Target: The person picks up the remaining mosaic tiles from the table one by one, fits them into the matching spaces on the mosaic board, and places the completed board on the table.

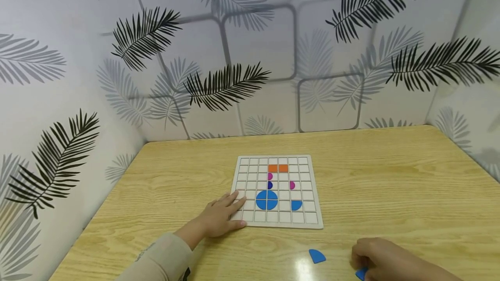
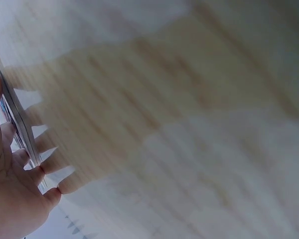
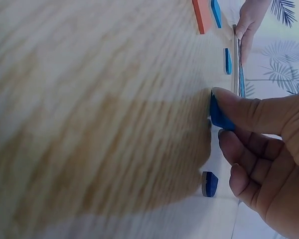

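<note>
A white gridded board [image 1: 281, 221] lies on the table with flat coloured pieces on it: two orange squares [image 1: 278, 168], small magenta and dark blue half-rounds, a blue circle [image 1: 267, 200] made of quarter pieces, and one more blue quarter piece [image 1: 296, 205]. My left hand [image 1: 220, 218] rests at the board's left edge, fingers spread over its rim. Right of the board's near corner, my right hand [image 1: 384, 257] pinches a blue piece [image 3: 220, 115] between thumb and fingers, low over the table. A loose blue quarter piece [image 1: 317, 256] lies between that hand and the board.
In the right wrist view, a dark blue piece [image 3: 210, 184] sits on the table below the fingers. An orange piece [image 3: 202, 16] and another blue piece [image 3: 216, 13] stand near the top. The wooden table [image 1: 390, 177] meets a leaf-patterned wall [image 1: 265, 99] behind.
</note>
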Demonstrator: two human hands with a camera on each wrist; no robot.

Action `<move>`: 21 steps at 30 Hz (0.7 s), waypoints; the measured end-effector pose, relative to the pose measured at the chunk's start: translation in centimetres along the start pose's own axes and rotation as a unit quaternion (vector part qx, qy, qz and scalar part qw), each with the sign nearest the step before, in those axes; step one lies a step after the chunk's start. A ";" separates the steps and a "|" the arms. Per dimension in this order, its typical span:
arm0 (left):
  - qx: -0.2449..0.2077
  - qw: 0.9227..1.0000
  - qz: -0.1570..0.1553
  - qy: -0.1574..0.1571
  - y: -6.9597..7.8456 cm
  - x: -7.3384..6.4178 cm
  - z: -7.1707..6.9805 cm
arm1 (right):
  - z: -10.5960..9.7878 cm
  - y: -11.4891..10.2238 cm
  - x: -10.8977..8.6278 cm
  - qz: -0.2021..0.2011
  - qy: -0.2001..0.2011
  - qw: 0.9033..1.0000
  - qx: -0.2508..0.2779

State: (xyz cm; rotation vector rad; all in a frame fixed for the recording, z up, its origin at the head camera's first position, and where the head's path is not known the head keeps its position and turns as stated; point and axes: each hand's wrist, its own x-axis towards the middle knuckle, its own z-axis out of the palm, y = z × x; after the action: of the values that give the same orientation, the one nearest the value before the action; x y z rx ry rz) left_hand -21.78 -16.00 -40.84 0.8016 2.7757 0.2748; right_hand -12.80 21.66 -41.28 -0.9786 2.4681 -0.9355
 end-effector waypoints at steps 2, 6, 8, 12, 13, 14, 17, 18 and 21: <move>-0.001 1.000 0.000 0.001 0.0 0.0 0.1 | -0.1 0.1 0.1 -0.015 -0.001 1.000 -0.002; 0.000 1.000 0.000 0.002 0.0 0.1 0.1 | -0.3 0.1 0.2 -0.039 0.001 0.999 -0.015; 0.000 1.000 0.000 0.000 0.0 0.1 0.1 | -0.4 0.0 0.3 -0.038 0.003 0.999 -0.018; -0.001 1.000 0.004 0.001 0.1 0.0 -0.1 | -0.6 -0.3 0.6 -0.038 0.011 0.999 -0.036; -0.001 1.000 0.004 0.001 0.1 0.0 -0.1 | -0.6 -0.4 0.6 -0.044 0.014 0.998 -0.039; -0.001 1.000 0.005 0.001 0.2 0.0 -0.2 | -0.7 -0.4 0.7 -0.052 0.019 0.998 -0.040; -0.002 1.000 0.004 0.001 0.2 0.0 -0.3 | -0.8 -0.5 1.0 -0.076 0.034 0.996 -0.034; -0.002 1.000 0.003 0.000 0.2 0.0 -0.4 | -0.8 -0.6 1.1 -0.081 0.037 0.996 -0.028; -0.003 1.000 0.001 0.000 0.2 -0.1 -0.3 | -1.0 -0.9 1.6 -0.081 0.042 0.996 -0.016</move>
State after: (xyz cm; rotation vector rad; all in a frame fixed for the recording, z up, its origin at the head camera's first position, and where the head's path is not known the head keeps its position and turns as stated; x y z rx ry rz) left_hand -21.70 -15.93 -40.47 0.8038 2.7723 0.2821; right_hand -14.02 20.46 -40.03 -1.1898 2.5091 -1.0087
